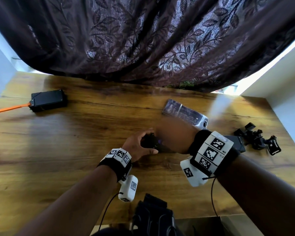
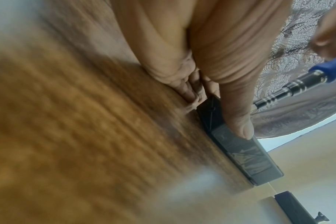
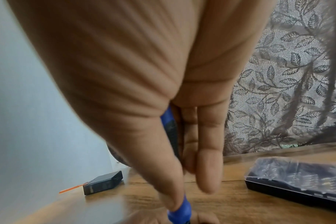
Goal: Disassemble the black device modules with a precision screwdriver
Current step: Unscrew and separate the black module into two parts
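A black device module (image 1: 151, 143) lies on the wooden table (image 1: 75, 142) near its middle. My left hand (image 1: 140, 145) grips it, thumb (image 2: 238, 118) along one long side and fingers (image 2: 184, 89) curled on the other side. The module (image 2: 246, 153) is flat, with a glossy label. My right hand (image 1: 172, 135), blurred in the head view, pinches a blue-handled precision screwdriver (image 3: 177, 212) between thumb and fingers. The screwdriver's metal shaft (image 2: 290, 89) points down toward the module; its tip is hidden behind my left thumb.
A second black module (image 1: 48, 100) with an orange pry tool (image 1: 12, 108) lies far left. A clear-lidded bit case (image 1: 184, 114) sits behind my right hand. Another flat black part (image 1: 235, 143) and several black mount pieces (image 1: 259, 140) lie right. A curtain (image 1: 143, 40) hangs behind.
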A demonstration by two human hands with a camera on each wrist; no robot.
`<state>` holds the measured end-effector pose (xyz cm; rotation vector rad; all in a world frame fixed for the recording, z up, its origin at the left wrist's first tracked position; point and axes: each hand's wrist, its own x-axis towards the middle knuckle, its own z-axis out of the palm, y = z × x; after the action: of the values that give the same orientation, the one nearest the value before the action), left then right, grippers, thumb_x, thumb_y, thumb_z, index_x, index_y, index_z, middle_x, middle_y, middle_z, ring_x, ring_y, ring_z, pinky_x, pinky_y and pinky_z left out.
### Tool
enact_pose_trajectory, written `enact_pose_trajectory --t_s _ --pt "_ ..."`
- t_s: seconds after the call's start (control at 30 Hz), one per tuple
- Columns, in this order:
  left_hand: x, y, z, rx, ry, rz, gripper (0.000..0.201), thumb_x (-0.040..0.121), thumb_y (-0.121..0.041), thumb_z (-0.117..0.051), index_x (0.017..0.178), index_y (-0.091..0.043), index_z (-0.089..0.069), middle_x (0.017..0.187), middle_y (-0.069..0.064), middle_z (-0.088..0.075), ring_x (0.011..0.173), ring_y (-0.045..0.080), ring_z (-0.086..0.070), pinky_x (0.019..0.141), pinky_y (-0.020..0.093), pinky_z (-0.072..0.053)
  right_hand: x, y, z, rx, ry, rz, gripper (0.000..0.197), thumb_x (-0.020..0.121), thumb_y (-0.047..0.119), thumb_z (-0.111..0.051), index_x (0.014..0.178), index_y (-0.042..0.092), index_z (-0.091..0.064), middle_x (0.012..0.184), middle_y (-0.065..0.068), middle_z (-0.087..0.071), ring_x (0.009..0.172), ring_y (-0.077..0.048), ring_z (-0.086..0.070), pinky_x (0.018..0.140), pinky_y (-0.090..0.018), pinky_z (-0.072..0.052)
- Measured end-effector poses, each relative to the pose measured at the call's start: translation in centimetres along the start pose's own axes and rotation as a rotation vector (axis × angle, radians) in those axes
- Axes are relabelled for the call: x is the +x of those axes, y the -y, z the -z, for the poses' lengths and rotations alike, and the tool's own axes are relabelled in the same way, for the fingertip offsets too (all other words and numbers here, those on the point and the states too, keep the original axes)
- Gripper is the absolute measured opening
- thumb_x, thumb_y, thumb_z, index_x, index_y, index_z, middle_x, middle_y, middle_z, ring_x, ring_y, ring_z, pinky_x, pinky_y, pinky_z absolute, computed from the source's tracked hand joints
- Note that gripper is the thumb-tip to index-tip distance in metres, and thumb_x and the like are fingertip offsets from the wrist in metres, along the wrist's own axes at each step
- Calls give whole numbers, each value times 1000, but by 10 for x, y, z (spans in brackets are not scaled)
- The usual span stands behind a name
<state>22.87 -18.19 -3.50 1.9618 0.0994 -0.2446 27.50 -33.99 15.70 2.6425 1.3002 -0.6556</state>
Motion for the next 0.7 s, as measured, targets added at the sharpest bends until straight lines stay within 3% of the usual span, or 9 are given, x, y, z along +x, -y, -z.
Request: enact_pose_trajectory --t_s 0.1,0.2,0.27,0.3,0.37,0.43,0.5,0.57,0.7 --pt "-1 -1 0 -21 12 -12 85 64 -54 -89 138 -49 -50 148 -24 -50 136 4 -47 114 41 -44 1 -2 -1 20 -34 -75 14 94 32 -67 96 18 -67 97 3 -60 91 -15 -57 77 -30 -46" --pt "-1 -2 1 -25 19 -20 85 66 -50 -90 140 -49 -48 152 -24 -45 140 4 -42 117 41 -40 3 1 1 -30 -30 -189 43 102 42 -54 67 18 -44 67 1 -47 72 -22 -55 66 -32 -42" --pt "-1 -2 1 -17 18 -14 85 66 -49 -90 140 -49 -48 150 -23 -48 139 5 -44 116 42 -41 3 6 5 -73 -3 -193 48 104 44 -50 65 20 -37 65 1 -42 68 -21 -48 67 -32 -40" --pt "-1 -2 0 -19 16 -12 85 66 -50 -90 141 -48 -49 148 -22 -50 137 6 -46 114 42 -43 2 9 7 -84 21 -159 45 103 45 -51 68 18 -42 69 0 -46 70 -20 -49 68 -33 -41" --pt "-1 -2 0 -9 13 -8 88 64 -53 -90 142 -41 -50 145 -18 -54 133 7 -50 112 43 -45 3 10 9 -90 60 -60 27 98 41 -61 90 16 -58 89 0 -57 84 -19 -54 75 -33 -45" --pt "-1 2 2 12 28 -5 91 64 -55 -89 144 -35 -49 144 -14 -55 132 8 -51 111 43 -46 5 9 10 -54 65 31 19 91 25 -70 106 18 -60 106 2 -53 98 -17 -55 81 -31 -47" --pt "0 5 4 -23 74 -26 91 65 -55 -90 144 -39 -47 148 -16 -51 134 8 -49 112 45 -45 8 5 11 -23 54 44 13 88 16 -69 98 19 -61 106 2 -55 99 -19 -56 83 -34 -50" --pt "0 5 5 -56 102 -61 86 68 -54 -89 142 -49 -46 152 -19 -47 138 7 -46 114 45 -43 10 5 12 -53 29 5 11 91 24 -69 91 16 -62 99 -1 -59 93 -21 -59 80 -37 -52" --pt "0 7 3 -75 80 -75 81 71 -46 -88 142 -47 -47 157 -23 -39 143 2 -38 119 41 -37 14 5 10 -124 -7 -126 45 103 38 -51 65 16 -43 65 0 -48 62 -18 -51 64 -32 -42"
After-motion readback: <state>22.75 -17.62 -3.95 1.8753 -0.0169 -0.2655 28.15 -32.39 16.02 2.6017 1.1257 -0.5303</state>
